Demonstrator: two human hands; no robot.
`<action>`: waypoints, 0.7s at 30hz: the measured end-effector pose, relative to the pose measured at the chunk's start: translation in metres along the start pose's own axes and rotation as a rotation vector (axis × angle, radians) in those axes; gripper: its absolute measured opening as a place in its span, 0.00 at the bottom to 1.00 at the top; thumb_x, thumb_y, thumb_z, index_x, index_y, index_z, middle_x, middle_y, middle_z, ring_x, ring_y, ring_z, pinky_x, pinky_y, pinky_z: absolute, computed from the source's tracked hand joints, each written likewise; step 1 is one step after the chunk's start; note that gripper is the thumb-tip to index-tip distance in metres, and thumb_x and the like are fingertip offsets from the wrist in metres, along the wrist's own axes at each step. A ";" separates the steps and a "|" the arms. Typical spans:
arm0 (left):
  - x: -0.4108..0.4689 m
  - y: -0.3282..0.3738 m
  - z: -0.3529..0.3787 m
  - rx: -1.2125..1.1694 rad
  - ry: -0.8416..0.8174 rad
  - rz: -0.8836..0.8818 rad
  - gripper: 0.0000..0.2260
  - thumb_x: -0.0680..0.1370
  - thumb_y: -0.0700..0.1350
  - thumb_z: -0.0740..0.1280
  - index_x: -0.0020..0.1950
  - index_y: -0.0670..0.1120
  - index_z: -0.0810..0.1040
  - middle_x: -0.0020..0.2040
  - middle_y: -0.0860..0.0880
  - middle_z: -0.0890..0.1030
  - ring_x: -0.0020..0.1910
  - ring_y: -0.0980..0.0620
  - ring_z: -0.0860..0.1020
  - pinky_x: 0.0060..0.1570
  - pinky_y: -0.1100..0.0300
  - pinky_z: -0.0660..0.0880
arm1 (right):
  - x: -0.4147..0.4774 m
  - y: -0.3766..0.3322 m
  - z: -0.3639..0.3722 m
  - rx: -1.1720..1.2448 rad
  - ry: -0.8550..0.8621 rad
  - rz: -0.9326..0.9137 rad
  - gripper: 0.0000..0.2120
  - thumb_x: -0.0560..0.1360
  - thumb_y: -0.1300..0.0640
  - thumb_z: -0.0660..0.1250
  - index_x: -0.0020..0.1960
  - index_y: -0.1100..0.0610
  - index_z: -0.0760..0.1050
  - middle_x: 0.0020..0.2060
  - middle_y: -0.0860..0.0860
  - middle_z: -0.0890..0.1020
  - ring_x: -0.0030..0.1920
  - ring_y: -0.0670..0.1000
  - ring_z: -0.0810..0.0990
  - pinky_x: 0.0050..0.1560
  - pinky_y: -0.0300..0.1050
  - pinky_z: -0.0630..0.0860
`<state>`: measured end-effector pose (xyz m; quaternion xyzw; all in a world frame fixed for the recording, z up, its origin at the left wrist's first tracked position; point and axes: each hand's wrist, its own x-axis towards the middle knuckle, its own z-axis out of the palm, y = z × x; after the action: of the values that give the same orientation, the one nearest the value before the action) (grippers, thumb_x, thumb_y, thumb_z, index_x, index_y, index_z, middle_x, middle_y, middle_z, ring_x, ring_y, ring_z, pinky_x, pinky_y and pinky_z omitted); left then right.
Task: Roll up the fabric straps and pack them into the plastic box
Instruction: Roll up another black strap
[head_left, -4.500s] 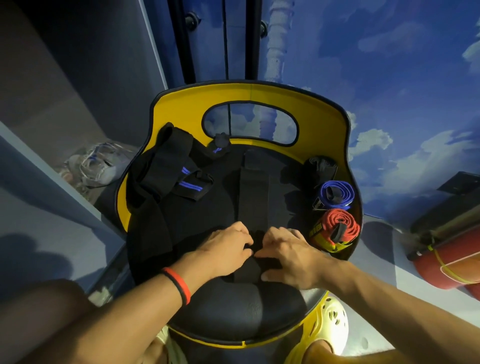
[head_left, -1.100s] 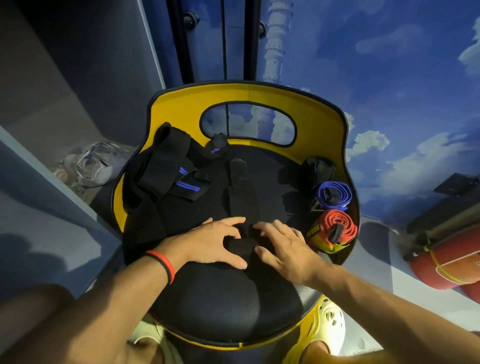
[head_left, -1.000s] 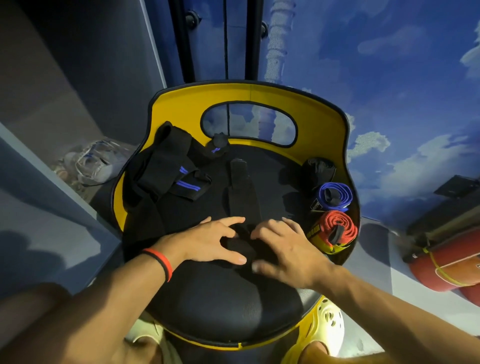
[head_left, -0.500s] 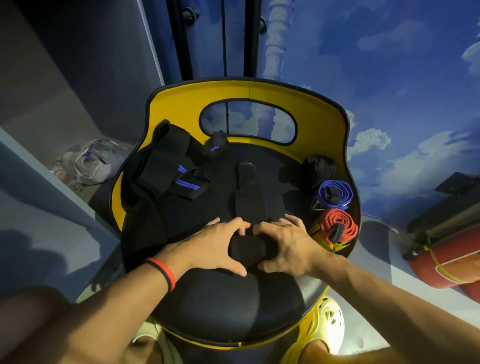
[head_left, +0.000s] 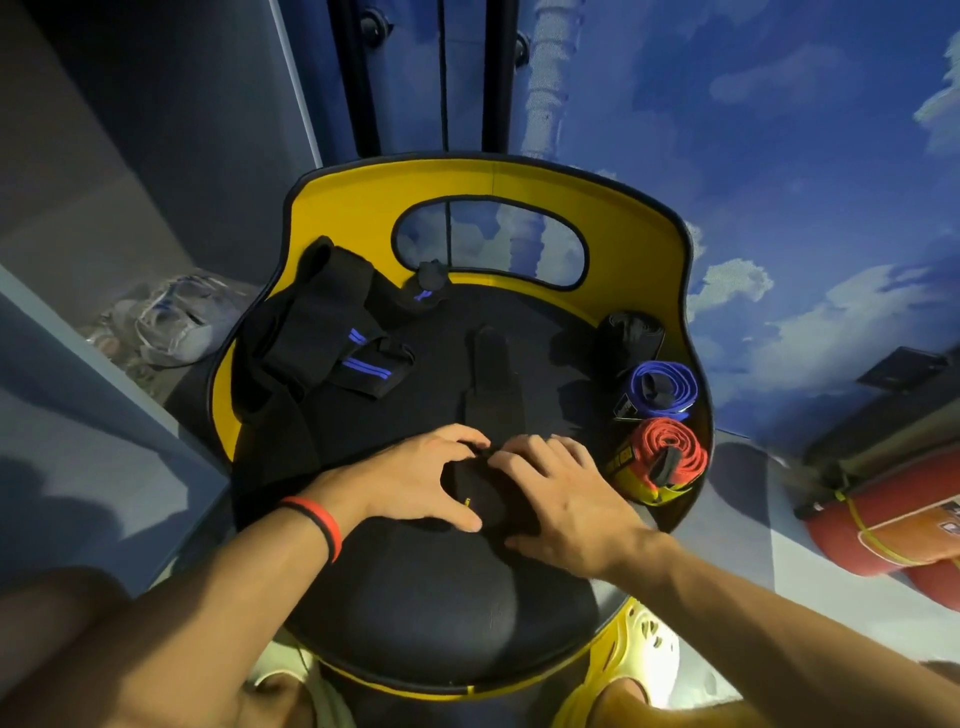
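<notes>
The black strap (head_left: 485, 499) lies at the centre of the chair seat (head_left: 441, 613). Its near end is wound into a thick roll, and its flat tail runs across the seat toward the backrest. The left hand (head_left: 415, 480) grips the left end of the roll, with fingers curled over the far side, thumb hooked along the near side and wrist low over the seat. The right hand (head_left: 569, 499) grips the right end likewise, with fingers arched over the top and thumb along the near edge. The fingertips of the 2 hands almost meet above the roll. Both forearms reach in over the seat's front edge. At the seat's right rim sit 3 wound rolls: red roll (head_left: 670, 454), blue roll (head_left: 662, 389), black roll (head_left: 628, 338). On the seat's left side lies a pile of black straps with blue stripes (head_left: 332, 345). A red-and-black wristband (head_left: 318, 526) circles the left wrist
</notes>
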<state>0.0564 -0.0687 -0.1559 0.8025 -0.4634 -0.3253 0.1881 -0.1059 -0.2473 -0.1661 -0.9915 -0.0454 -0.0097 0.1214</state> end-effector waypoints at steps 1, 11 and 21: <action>0.001 0.001 -0.001 -0.010 -0.010 -0.011 0.36 0.68 0.58 0.79 0.73 0.50 0.74 0.72 0.71 0.62 0.68 0.63 0.71 0.70 0.56 0.71 | 0.001 0.001 0.002 -0.030 0.011 0.000 0.37 0.70 0.40 0.71 0.75 0.47 0.62 0.67 0.48 0.68 0.66 0.52 0.69 0.74 0.57 0.61; -0.003 -0.002 0.018 -0.007 0.181 -0.007 0.35 0.66 0.55 0.82 0.64 0.63 0.64 0.66 0.62 0.64 0.62 0.56 0.72 0.57 0.59 0.74 | 0.029 0.011 -0.018 0.226 -0.138 0.205 0.34 0.65 0.40 0.74 0.70 0.40 0.69 0.59 0.44 0.77 0.66 0.50 0.69 0.75 0.53 0.43; 0.015 -0.007 0.009 -0.170 0.202 -0.053 0.33 0.60 0.60 0.83 0.63 0.59 0.78 0.55 0.62 0.77 0.55 0.61 0.78 0.59 0.53 0.78 | 0.019 0.005 -0.021 0.180 -0.068 0.236 0.39 0.67 0.32 0.61 0.74 0.47 0.66 0.58 0.46 0.71 0.64 0.51 0.70 0.73 0.51 0.53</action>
<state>0.0604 -0.0781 -0.1719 0.8243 -0.3913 -0.2860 0.2925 -0.0864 -0.2555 -0.1461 -0.9748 0.0667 0.0425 0.2087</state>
